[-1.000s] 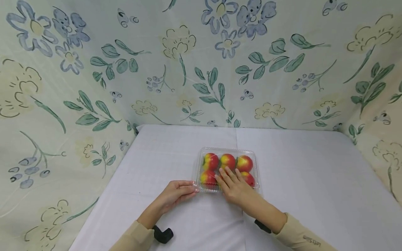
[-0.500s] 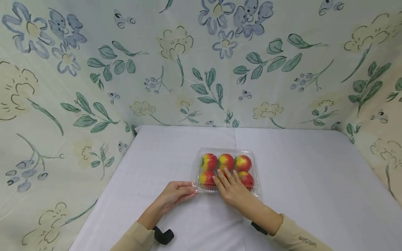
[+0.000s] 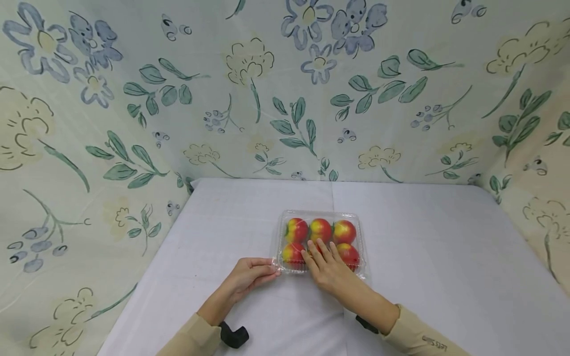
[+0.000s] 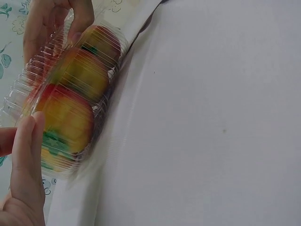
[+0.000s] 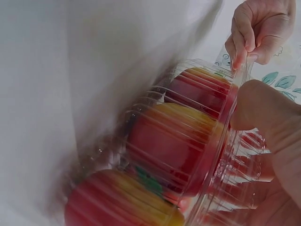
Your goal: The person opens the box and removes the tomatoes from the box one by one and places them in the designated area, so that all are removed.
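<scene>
A clear plastic clamshell box (image 3: 320,214) with a ribbed lid sits on the white cloth, holding several red-and-yellow fruits (image 3: 345,231) in two rows. My left hand (image 3: 251,277) pinches the rim at the box's near left corner between thumb and fingers. My right hand (image 3: 329,271) lies over the near middle of the lid, its fingers straight and spread, covering part of a front-row fruit. In the right wrist view the right thumb (image 5: 258,106) touches the rim. Green leaves (image 4: 56,143) show on a fruit through the box's side in the left wrist view.
White cloth (image 3: 427,257) covers the table, with a crease running front to back. Floral fabric (image 3: 267,99) hangs behind and at both sides. Black wrist mounts (image 3: 234,336) show beside the beige sleeves (image 3: 191,336).
The head view has shifted slightly, so the scene sits a little further left in it. Both hands keep their places on the box.
</scene>
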Available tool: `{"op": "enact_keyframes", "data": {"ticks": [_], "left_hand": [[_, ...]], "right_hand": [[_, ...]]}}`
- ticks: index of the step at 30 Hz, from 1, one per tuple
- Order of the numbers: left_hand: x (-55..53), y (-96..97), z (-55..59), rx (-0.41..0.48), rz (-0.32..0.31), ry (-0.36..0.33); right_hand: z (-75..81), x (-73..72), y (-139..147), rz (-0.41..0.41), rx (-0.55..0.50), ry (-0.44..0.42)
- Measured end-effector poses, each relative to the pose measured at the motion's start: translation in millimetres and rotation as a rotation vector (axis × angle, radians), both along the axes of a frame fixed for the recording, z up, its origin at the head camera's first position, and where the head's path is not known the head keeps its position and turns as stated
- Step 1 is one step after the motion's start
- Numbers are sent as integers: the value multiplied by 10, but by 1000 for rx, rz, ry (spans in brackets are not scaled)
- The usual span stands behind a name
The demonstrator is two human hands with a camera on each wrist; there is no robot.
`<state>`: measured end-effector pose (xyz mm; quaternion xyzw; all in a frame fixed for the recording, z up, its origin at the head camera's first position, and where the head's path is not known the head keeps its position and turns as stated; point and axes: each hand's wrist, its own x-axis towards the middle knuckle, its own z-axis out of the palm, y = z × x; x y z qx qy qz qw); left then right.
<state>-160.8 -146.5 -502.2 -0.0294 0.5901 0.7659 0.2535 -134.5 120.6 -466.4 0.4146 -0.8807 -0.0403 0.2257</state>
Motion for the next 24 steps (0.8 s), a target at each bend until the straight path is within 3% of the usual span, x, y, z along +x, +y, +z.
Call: {"op": "enact_keyframes", "data": {"ticks": [17,24], "left_hand": [[4,42,8,-11,27,17],[15,58,40,-43,46,22]], "right_hand": [[17,-7,-10,-12,36,18],[-20,-18,-21,-4,-2,83]]}}
